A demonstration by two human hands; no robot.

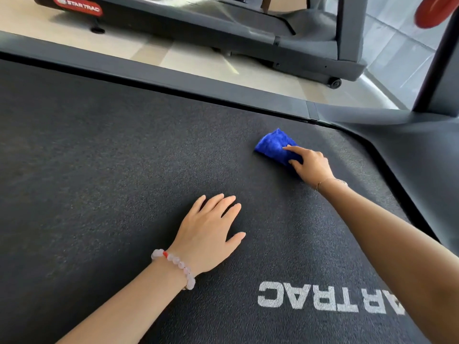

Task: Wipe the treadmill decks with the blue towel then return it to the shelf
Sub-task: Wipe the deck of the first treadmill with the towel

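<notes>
The towel (270, 145) lies bunched on the deck (124, 157) near its far right corner, just short of the rail (149, 73) along the far edge. The right hand (311, 166) grips it from the near side, index finger laid over the top. The left hand (208, 232) rests flat mid-deck, fingers straight and spread, grasping nothing, a bead bracelet (176, 265) at the wrist. White lettering (323, 297) marks the near right edge. Beyond a strip of floor (198, 58) stands a second treadmill (248, 28).
</notes>
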